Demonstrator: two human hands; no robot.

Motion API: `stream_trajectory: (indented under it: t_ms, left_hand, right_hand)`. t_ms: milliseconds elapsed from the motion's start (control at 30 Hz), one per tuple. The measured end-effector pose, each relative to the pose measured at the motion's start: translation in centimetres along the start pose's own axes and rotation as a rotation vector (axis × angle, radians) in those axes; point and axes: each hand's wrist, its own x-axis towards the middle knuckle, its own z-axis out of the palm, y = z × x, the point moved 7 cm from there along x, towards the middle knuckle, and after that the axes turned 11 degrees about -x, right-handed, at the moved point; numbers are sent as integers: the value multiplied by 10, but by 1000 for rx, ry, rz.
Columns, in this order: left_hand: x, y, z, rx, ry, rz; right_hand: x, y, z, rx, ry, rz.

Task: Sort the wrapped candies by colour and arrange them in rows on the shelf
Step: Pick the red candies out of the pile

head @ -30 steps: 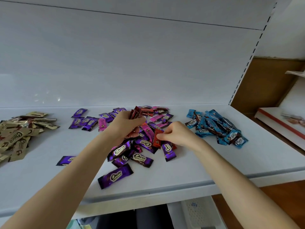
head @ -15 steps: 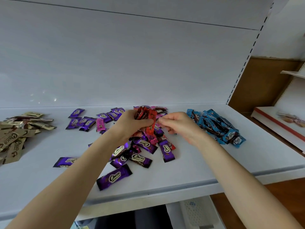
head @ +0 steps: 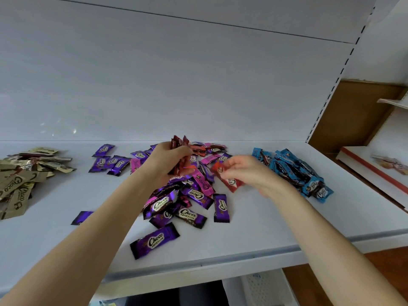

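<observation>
The white shelf (head: 254, 237) carries all the candies. At its far left lies the gold pile (head: 24, 173), and at the right, near the upright with slots, lies the blue pile (head: 293, 171). Between them, in the middle, is the mixed pile (head: 192, 195) of purple and pink candies, with some red ones at its back. A small purple group (head: 110, 162) lies between the gold pile and the mixed pile, close to the back wall.

The left hand (head: 165, 164) is above the mixed pile, its fingers curled around a red bunch (head: 179, 144) whose ends stick out above the hand. The right hand (head: 251, 173) is just beside it, between the mixed pile and the blue pile, and pinches one red candy (head: 229, 181) with fingertips and thumb.

One purple candy (head: 154, 240) lies alone near the front edge. Another (head: 82, 217) lies partly hidden behind the left forearm.
</observation>
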Motion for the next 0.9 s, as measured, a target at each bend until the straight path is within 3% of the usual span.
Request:
stream_trajectory:
  t_ms: [100, 267, 367, 467, 767, 900]
  left_hand:
    - [1, -3, 8, 55, -55, -5]
    - [3, -8, 11, 35, -74, 13]
    - [4, -3, -9, -126, 60, 21]
    - [5, 4, -21, -287, 80, 43]
    - [-1, 7, -28, -198, 119, 77]
    - [-3, 8, -28, -112, 108, 102]
  right_hand:
    - [3, -11, 1, 394, 11, -60]
    - [8, -28, 9, 361, 60, -191]
    - [9, -28, 18, 9, 86, -282]
    - [15, -28, 32, -381, 107, -353]
    - [26, -19, 3, -506, 308, -274]
    - [13, -16, 23, -738, 86, -111]
